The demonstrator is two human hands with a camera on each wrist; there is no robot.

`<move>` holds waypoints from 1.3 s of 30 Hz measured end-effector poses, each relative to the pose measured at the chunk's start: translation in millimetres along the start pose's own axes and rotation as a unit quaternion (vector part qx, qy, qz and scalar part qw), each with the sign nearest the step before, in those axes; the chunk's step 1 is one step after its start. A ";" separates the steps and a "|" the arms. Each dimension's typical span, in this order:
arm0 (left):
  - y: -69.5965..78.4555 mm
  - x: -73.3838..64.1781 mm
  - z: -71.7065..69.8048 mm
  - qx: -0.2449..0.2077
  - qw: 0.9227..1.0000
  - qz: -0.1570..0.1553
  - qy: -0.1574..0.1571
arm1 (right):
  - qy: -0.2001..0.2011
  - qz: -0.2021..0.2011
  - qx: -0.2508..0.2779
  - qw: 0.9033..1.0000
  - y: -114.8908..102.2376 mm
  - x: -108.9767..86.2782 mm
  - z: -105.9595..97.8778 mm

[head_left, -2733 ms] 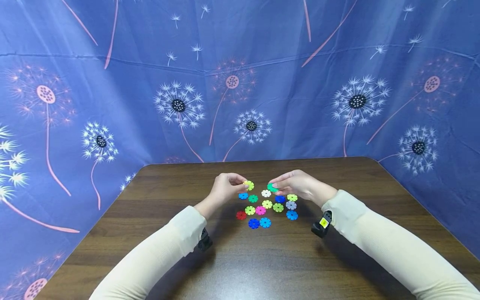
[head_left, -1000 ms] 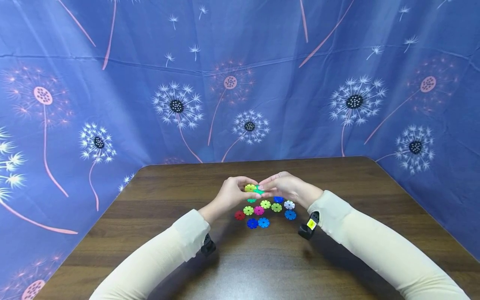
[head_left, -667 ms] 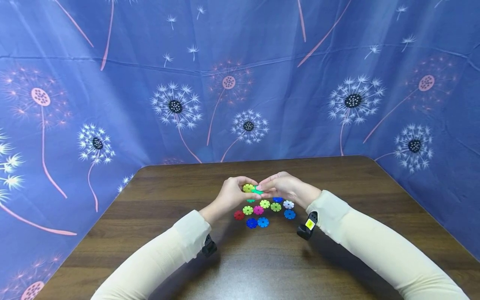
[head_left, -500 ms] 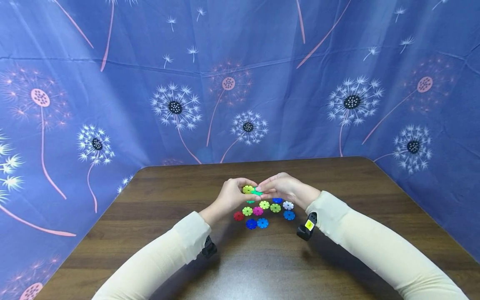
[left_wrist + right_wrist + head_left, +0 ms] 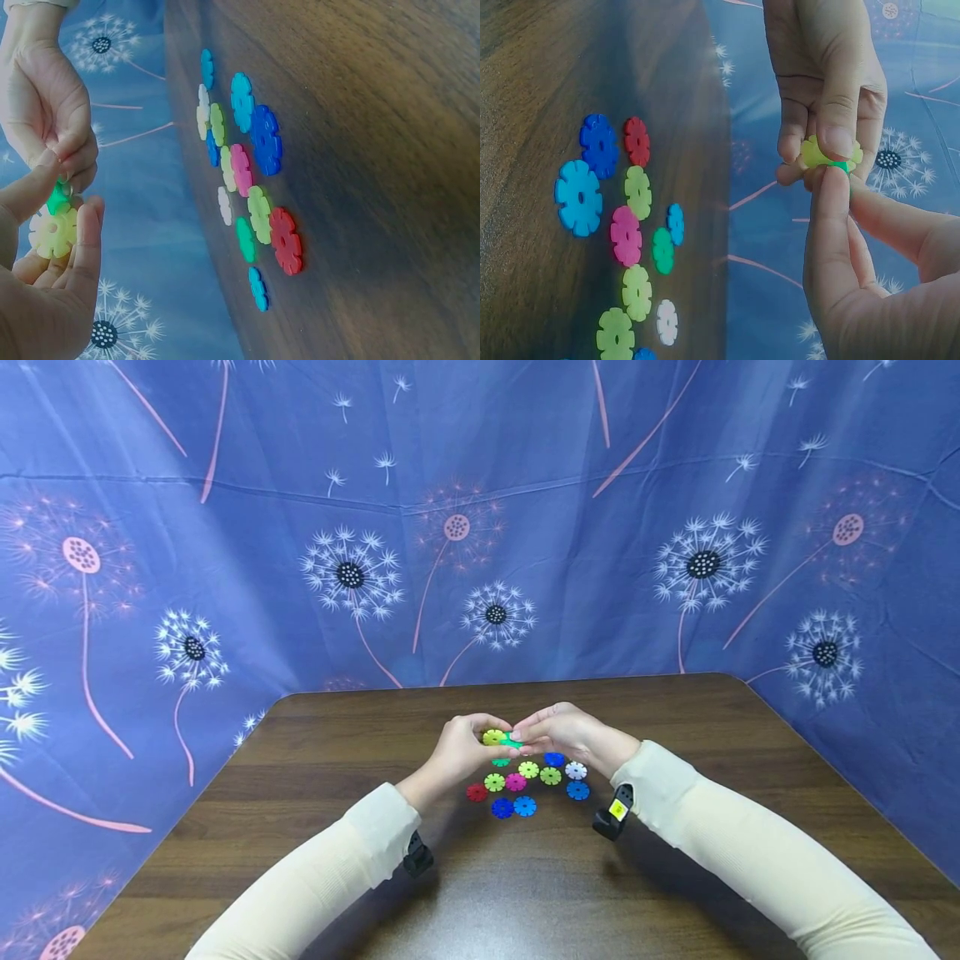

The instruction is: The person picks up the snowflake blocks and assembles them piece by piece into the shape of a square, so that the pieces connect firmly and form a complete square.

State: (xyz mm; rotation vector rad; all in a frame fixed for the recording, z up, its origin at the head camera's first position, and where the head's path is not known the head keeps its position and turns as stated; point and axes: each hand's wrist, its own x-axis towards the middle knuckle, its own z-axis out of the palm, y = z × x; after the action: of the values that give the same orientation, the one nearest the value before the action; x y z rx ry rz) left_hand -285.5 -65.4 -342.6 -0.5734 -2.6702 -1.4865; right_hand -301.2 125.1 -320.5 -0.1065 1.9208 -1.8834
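yellow disc [image 5: 493, 737] touching green disc [image 5: 511, 742]; hands [image 5: 453, 752] [image 5: 573, 733] close together, left pinching yellow, right green

A left hand [image 5: 832, 82] holds a yellow notched disc [image 5: 812, 154], thumb across its face, as a right hand [image 5: 859, 307] meets it, fingers pinching a green piece [image 5: 842, 166] that is mostly hidden. On a wood-grain table [image 5: 525, 285] lie more discs, among them a dark blue disc [image 5: 592, 139], a red disc [image 5: 637, 135], a pink disc [image 5: 620, 236] and a white disc [image 5: 667, 331]. A blue dandelion-print cloth [image 5: 761, 225] fills the background.
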 end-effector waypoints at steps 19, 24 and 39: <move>-4.1 -0.8 -6.3 -0.024 1.000 -0.003 -0.003 | 0.007 -0.010 -0.078 0.997 -0.7 -0.9 -26.9; -3.8 -0.7 -6.3 -0.036 0.999 -0.009 -0.001 | 0.005 -0.009 -0.099 0.995 1.8 0.0 -38.7; -8.4 -0.9 -8.3 -0.023 1.000 -0.011 0.006 | 0.074 -0.027 -0.239 0.968 20.5 11.7 -67.4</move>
State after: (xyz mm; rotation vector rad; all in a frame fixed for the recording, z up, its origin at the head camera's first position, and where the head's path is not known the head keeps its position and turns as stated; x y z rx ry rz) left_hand -288.8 -76.5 -345.1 -0.5372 -2.6476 -1.5557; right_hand -331.0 185.0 -345.3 -0.1710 2.4642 -1.4551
